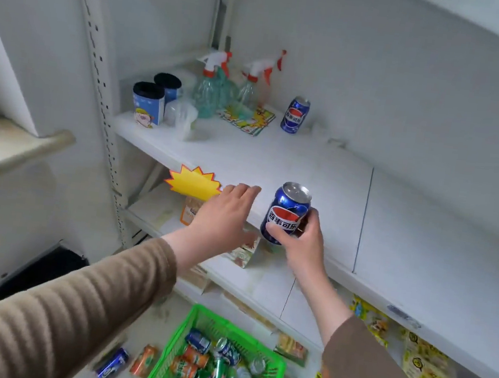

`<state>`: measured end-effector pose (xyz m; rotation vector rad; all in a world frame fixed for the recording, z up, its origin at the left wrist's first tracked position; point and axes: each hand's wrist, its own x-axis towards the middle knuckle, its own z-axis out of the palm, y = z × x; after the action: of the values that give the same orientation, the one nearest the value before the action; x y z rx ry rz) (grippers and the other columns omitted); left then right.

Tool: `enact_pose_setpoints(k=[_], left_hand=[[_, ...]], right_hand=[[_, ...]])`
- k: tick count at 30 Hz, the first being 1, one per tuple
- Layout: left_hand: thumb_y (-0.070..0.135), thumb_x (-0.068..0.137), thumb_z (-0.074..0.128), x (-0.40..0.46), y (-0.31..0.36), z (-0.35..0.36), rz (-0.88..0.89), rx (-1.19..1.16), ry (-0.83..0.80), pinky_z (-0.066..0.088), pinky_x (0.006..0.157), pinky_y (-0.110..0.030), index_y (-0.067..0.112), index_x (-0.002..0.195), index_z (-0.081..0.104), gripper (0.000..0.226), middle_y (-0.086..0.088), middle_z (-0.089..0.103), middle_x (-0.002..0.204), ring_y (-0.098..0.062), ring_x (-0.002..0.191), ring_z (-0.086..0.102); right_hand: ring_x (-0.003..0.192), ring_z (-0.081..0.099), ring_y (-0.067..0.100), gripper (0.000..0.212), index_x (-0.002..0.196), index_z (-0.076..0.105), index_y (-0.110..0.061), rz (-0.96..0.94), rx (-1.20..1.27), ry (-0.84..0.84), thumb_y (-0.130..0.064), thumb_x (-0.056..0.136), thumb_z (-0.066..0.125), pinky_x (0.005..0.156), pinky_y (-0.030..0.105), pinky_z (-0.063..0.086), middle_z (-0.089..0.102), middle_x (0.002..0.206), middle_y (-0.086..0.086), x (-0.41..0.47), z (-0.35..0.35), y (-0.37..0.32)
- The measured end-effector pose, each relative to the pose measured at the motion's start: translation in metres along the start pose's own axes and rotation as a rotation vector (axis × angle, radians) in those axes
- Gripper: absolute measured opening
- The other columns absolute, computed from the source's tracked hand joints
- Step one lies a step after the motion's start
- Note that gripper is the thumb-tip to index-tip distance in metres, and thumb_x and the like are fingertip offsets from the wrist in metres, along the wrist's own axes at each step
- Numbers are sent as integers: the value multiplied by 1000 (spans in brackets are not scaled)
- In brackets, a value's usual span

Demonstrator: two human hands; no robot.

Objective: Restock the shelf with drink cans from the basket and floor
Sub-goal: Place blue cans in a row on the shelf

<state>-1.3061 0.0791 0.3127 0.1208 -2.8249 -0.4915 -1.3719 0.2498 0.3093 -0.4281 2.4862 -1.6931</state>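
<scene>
Gripping a blue can (286, 213) in my right hand (301, 242) at the shelf (322, 172) edge, left hand (226, 214) spread flat beside it.

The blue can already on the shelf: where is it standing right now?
In the head view the blue can stands upright at the back of the shelf, just right of the spray bottles.

Two spray bottles (219, 91), two black-topped canisters (148, 102), yellow starburst tag (194, 182), snack packets (427, 367).
</scene>
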Motion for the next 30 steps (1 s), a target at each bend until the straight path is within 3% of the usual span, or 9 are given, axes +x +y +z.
enact_pose_setpoints(k=[6,10,15,20,26,30], left_hand=[[48,75,77,76,-16,8,-102,42,-51,45,100,-42,15,150,25,97,-6,43,141,-28,128,41],[48,76,77,113,-36,21,-162,25,-59,45,101,-41,15,150,25,97,-7,42,143,-27,129,41],[43,77,76,156,-60,31,-169,-11,-5,45,95,-38,15,148,31,88,-7,47,137,-26,124,45],[40,79,73,202,-78,39,-141,-44,32,46,92,-37,15,141,40,74,-7,51,131,-26,118,48],[38,82,71,251,-98,45,-168,-141,35,45,96,-38,13,143,38,74,-8,48,137,-27,125,45],[32,81,71,276,-110,49,-186,-153,15,43,98,-38,13,143,38,73,-8,48,136,-27,126,44]], right_hand=[[104,61,9,53,117,52,-28,12,25,-24,-15,77,84,85,24,49,63,109,-10,98,24,4],[106,61,9,64,130,50,-24,23,62,-56,-16,77,85,79,17,47,63,118,-7,151,43,12],[117,60,16,76,140,48,-21,23,62,-39,-15,75,87,84,21,50,61,130,-1,206,64,29],[116,62,17,75,138,48,-22,-14,68,1,-13,74,87,87,23,52,61,131,2,253,79,37],[109,65,20,66,126,44,-16,7,24,129,-13,75,87,95,40,56,63,124,4,315,92,38],[107,63,20,61,120,43,-21,-2,-58,170,-14,76,85,92,37,54,62,117,-1,353,98,34]])
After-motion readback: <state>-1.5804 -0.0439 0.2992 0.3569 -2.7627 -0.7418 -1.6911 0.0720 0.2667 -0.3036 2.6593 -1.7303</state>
